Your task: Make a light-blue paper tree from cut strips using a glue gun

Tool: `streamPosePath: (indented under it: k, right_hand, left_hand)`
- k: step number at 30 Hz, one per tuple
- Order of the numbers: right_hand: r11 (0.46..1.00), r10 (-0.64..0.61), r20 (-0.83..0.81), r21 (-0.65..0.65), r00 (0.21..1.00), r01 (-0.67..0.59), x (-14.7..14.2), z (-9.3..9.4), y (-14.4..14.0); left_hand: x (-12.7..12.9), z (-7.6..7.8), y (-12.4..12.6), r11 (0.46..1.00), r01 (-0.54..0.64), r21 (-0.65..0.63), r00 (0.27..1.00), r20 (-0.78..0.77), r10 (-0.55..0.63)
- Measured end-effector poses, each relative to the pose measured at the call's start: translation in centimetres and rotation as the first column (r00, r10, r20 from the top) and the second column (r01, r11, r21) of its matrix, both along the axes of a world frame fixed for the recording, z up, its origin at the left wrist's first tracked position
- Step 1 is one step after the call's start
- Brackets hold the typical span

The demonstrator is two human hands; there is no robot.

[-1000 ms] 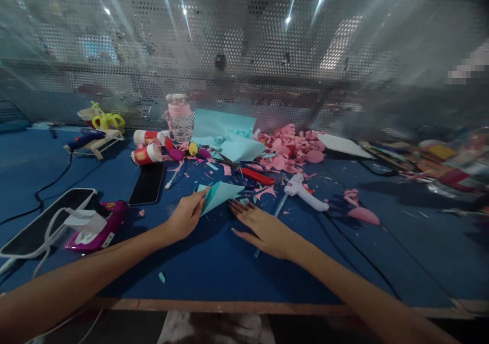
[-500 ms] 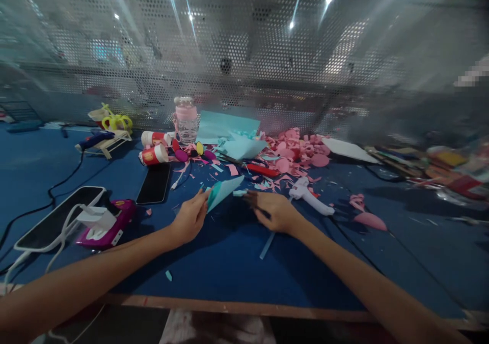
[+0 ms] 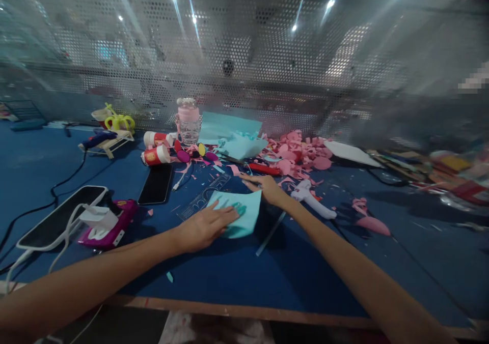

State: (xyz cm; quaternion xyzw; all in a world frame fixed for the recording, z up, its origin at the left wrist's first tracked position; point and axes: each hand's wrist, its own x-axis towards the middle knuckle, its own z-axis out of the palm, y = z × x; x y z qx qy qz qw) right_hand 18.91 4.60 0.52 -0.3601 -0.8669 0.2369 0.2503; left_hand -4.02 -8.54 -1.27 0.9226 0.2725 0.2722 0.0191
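Observation:
My left hand (image 3: 208, 224) lies flat with its fingers stretched over a light-blue sheet of paper (image 3: 250, 217), pressing it against the blue tabletop. Darker teal marks show on the sheet around the fingertips. My right hand (image 3: 265, 189) is just beyond the sheet's upper right corner, its fingers stretched out to the left. I see nothing gripped in it. A red-handled tool (image 3: 263, 169) lies right behind those fingers among paper scraps. Close to the right wrist rests a white glue gun (image 3: 311, 199), and a clear, narrow stick (image 3: 270, 234) lies below the wrist.
Pink foam or paper scraps (image 3: 298, 153) are heaped at the back beside more light-blue sheets (image 3: 229, 125). A pink-lidded bottle (image 3: 188, 122) and tipped paper cups (image 3: 156, 155) stand behind a black phone (image 3: 155, 183). Leftward are a purple power strip (image 3: 126, 214) and cables.
The light-blue sheet has gone from tilted in my left hand to lying on the table under that palm. My right hand has moved forward, away from the small blue scrap it held.

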Motion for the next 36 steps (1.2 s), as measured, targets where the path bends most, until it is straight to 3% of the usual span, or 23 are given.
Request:
streamPosePath:
  k: [2, 3, 5, 7, 9, 12, 17, 20, 22, 24, 27, 32, 36]
  right_hand:
    - [0.994, -0.104, -0.169, -0.055, 0.98, 0.096, 0.3, 0.8, -0.4]
    - [0.988, -0.145, -0.223, -0.08, 0.964, 0.131, 0.4, 1.2, -0.8]
    - [0.982, -0.182, -0.217, -0.097, 0.959, 0.164, 0.4, 1.7, -2.2]
    - [0.983, -0.174, 0.0, -0.063, 0.985, 0.173, 0.1, 1.7, -4.2]
    - [0.991, -0.094, 0.271, -0.063, 0.958, 0.115, -0.5, 1.0, -6.3]
    - [1.0, -0.023, 0.437, 0.022, 0.899, 0.015, -1.3, -0.6, -8.3]
    - [0.995, 0.077, 0.467, 0.024, 0.881, -0.1, -1.2, -1.3, -7.9]
    - [0.984, 0.161, 0.473, -0.011, 0.866, -0.177, -1.1, -0.7, -7.5]
    - [0.974, 0.211, 0.475, -0.034, 0.854, -0.222, -1.1, -0.3, -7.4]
    - [0.961, 0.261, 0.468, -0.046, 0.844, -0.271, -1.2, -0.1, -7.4]
    - [0.946, 0.304, 0.448, -0.036, 0.841, -0.323, -1.3, -0.2, -7.3]
    - [0.933, 0.34, 0.409, -0.035, 0.847, -0.358, -1.3, -0.4, -7.2]
    - [0.925, 0.363, 0.335, -0.017, 0.87, -0.379, -1.3, -0.7, -7.3]
  left_hand:
    - [0.1, 0.0, 0.1, 0.998, 0.015, -0.056, 0.995, -0.099, -0.02]
    - [0.0, 0.0, 0.2, 0.996, -0.035, -0.077, 0.994, -0.105, 0.027]
    - [-0.3, -0.3, 0.9, 0.963, -0.247, -0.111, 0.968, -0.073, 0.24]
    - [-0.7, -0.8, 1.8, 0.853, -0.501, -0.146, 0.866, -0.067, 0.496]
    - [-1.1, -1.3, 2.9, 0.77, -0.611, -0.182, 0.791, -0.154, 0.592]
    - [-1.4, -1.7, 4.0, 0.779, -0.594, -0.203, 0.793, -0.308, 0.525]
    - [-2.5, -0.6, 3.8, 0.883, -0.453, -0.121, 0.82, -0.444, 0.36]
    - [-3.5, 1.0, 3.2, 0.903, -0.369, -0.218, 0.847, -0.479, 0.231]
    - [-4.0, 2.4, 2.8, 0.871, -0.345, -0.349, 0.857, -0.495, 0.142]
    - [-3.9, 3.5, 2.5, 0.83, -0.378, -0.41, 0.848, -0.514, 0.133]
    - [-3.0, 4.3, 1.9, 0.832, -0.394, -0.39, 0.836, -0.528, 0.148]
    - [-1.7, 3.0, 1.1, 0.866, -0.461, -0.193, 0.782, -0.549, 0.294]
    - [-1.9, 2.0, 1.1, 0.848, -0.524, -0.08, 0.766, -0.479, 0.428]
